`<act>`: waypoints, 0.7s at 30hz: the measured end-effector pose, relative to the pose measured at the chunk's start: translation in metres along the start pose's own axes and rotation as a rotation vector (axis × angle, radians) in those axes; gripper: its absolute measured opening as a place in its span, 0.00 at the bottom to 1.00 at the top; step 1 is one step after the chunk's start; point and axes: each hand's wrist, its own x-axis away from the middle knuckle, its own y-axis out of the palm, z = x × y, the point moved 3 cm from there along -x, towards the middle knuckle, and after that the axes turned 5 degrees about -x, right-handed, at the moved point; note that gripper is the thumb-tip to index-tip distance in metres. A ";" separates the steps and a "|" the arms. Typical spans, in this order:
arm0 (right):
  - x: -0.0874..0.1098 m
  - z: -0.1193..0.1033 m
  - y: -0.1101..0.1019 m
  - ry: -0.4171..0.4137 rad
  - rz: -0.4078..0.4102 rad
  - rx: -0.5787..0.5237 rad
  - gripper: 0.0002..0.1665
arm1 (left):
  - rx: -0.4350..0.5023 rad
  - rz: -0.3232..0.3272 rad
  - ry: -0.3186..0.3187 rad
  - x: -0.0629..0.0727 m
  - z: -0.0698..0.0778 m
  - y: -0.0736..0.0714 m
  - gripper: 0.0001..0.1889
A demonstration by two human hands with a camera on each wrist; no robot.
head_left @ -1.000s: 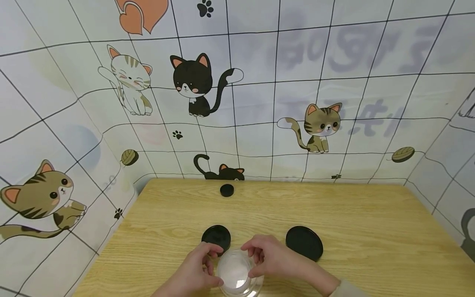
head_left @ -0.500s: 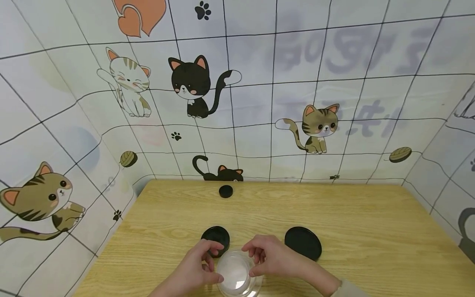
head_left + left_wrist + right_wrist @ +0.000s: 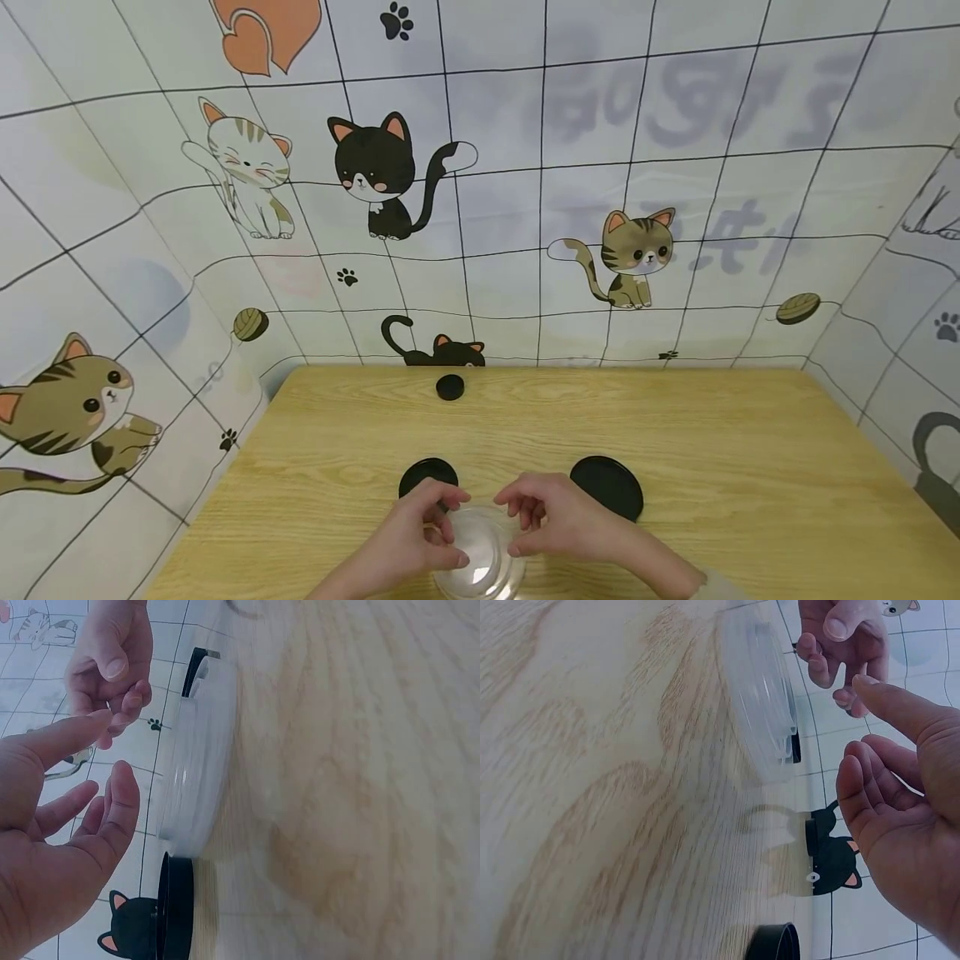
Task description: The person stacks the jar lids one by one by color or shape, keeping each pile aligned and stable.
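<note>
Clear round plastic pieces (image 3: 483,557), seemingly lids or shallow dishes, lie stacked on the table at the front. In the left wrist view, the clear stack (image 3: 199,761) sits flat on the wood. My left hand (image 3: 414,533) hovers over its left side, fingers loosely bent, holding nothing. Opposite it, my right hand (image 3: 562,517) hovers at the right side with relaxed, curved fingers and nothing between them. The wrist views show both hands apart from the clear plastic. Partly hidden behind my left hand is a round black lid (image 3: 427,473).
A larger black lid (image 3: 607,483) lies beyond my right hand. Near the back edge of the wooden table (image 3: 712,433) sits a small black cap (image 3: 450,387). A cat-patterned cloth wall (image 3: 502,208) encloses the back and sides.
Both hands have shifted slightly right over the clear plastic. My left thumb has come off the rim and now overlaps the stack in the head view. The view has turned slightly right.
</note>
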 end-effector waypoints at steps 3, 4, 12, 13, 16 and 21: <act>0.005 0.001 -0.005 -0.011 0.023 0.022 0.26 | -0.013 -0.007 0.011 -0.006 0.003 0.005 0.29; 0.006 0.001 -0.007 -0.017 0.034 0.031 0.26 | -0.019 -0.006 0.014 -0.008 0.004 0.007 0.29; 0.021 0.004 -0.022 -0.035 0.114 0.055 0.28 | 0.005 -0.001 0.005 -0.030 0.014 0.021 0.29; 0.023 0.005 -0.024 -0.030 0.125 0.051 0.29 | 0.014 -0.003 0.004 -0.033 0.016 0.022 0.29; 0.031 0.006 -0.031 -0.029 0.158 0.039 0.31 | 0.035 -0.002 0.008 -0.042 0.021 0.025 0.29; 0.045 0.009 -0.046 -0.078 0.202 0.043 0.32 | 0.049 -0.002 0.019 -0.064 0.028 0.028 0.30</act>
